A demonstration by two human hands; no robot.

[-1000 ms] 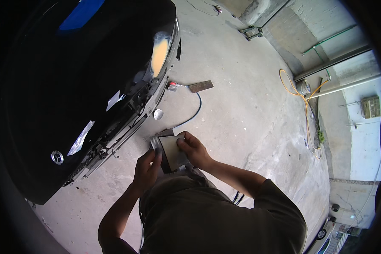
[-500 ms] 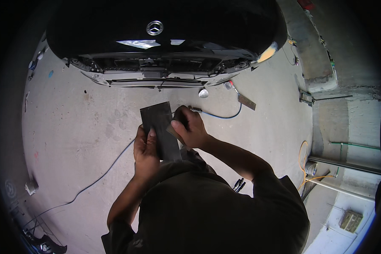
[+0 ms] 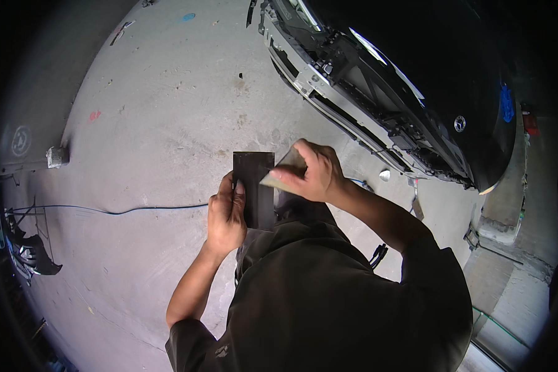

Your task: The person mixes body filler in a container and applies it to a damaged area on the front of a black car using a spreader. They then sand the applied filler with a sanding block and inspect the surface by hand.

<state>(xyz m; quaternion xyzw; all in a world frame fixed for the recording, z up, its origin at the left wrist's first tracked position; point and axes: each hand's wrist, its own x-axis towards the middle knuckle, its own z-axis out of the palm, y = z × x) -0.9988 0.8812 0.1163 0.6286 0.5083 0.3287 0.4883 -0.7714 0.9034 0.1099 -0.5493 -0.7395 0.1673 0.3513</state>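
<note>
Up close, the left hand grips a dark flat panel, fingers wrapped round its left edge. The right hand pinches a pale sanding pad against the panel's right edge. A black car stands far right.

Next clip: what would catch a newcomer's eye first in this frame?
At centre, the left hand grips a dark flat panel upright, while the right hand presses a pale sheet, perhaps sandpaper, against the panel's right edge. At upper right sits a black car with its bumper off, inner frame exposed. A thin blue cable runs across the concrete floor at left.
</note>
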